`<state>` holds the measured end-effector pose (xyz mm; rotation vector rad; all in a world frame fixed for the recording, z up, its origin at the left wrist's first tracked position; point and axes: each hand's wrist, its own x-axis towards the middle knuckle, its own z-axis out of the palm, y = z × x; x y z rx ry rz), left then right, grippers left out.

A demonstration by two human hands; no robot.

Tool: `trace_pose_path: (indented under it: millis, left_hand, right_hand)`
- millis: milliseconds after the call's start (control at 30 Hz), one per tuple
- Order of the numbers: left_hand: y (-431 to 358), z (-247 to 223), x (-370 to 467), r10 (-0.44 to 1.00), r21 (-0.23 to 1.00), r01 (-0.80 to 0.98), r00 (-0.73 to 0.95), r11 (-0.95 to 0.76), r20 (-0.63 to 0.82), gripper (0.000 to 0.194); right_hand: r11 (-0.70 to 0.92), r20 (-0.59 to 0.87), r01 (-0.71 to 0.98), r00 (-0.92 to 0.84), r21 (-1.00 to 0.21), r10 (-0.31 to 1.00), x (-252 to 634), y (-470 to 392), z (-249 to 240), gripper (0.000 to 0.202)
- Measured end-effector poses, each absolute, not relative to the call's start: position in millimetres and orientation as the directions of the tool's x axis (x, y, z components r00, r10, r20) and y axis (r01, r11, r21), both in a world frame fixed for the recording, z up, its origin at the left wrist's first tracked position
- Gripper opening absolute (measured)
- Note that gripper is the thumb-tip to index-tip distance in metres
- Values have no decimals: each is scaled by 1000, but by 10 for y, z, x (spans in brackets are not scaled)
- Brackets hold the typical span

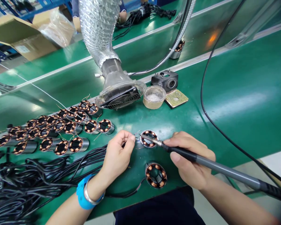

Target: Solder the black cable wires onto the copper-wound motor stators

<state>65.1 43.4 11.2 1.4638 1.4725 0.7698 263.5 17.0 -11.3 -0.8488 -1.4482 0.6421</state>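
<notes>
At ten o'clock in the head view sits an open cardboard box, clear plastic against its three-o'clock side and blue shelving beyond. A silver foil duct hangs at eleven, a co-worker's forearm behind it. At twelve, a black cord bundle lies on the far bench.

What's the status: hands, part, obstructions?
Left hand pinching thin wires. Right hand gripping soldering iron, tip at stator between hands. Fan hood beyond, apart from both hands.

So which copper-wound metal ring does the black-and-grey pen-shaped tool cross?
The ring between the left hand and right hand; the tool crosses only this one.
</notes>
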Motion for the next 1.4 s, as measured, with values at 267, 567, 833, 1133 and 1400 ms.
trace_pose_path:
  millis: [267, 567, 833, 1133, 1400]
  left_hand:
    - [435, 116, 641, 981, 889, 445, 96, 108, -167, 22]
    - [443, 110, 642, 982, 889, 446, 98, 102, -161, 23]
    - [435, 116, 649, 983, 895, 437, 105, 90, -150, 23]
    - [431, 148, 643, 973, 889, 442, 121, 123, -195, 26]
    - [435, 153, 540, 903, 903, 369, 273, 221, -333, 34]
  right_hand:
    - [562, 571, 124, 46, -818, 820, 2647, 163, -91, 31]
    - [559, 567, 114, 51, -821, 822, 2646, 166, -119, 31]
    - [571, 578, 107, 58, -814, 814, 2646, 167, -109, 31]
    - [579, 588, 111, 88, -808, 804, 2645, 181, -132, 30]
    - [531, 556, 203, 92, -823, 826, 2588, 239, -76, 38]
